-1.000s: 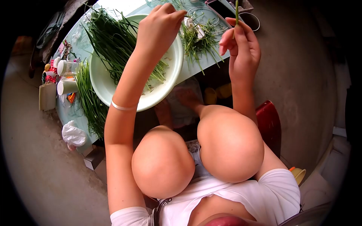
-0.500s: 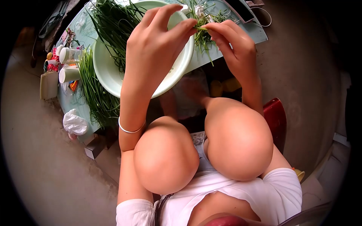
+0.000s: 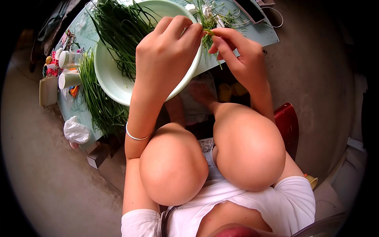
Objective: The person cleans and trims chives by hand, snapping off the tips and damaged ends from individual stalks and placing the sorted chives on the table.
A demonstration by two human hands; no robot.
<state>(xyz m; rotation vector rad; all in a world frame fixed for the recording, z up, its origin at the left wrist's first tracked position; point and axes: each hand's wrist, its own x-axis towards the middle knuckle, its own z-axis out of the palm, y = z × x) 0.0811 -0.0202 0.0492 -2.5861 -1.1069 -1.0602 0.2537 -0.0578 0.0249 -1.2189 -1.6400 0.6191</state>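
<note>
My left hand is closed in a pinch in front of the pale green basin. Between its fingertips and those of my right hand runs a short yellow-green chive stalk, pinched at both ends. A big bunch of long dark green chives lies in the basin and hangs over its far rim. Another bundle of chives rests on the table along the basin's left side. Behind my hands lie loose trimmings, partly covered by my fingers.
On the light blue table a phone with a white cable lies at the far right. Cups lie on their sides at the left, near a crumpled white plastic bag. A red seat is beside my right leg.
My left hand has come down and its raised fingers have curled in. My right hand has turned slightly, its fingers drawing together at the stalk.
</note>
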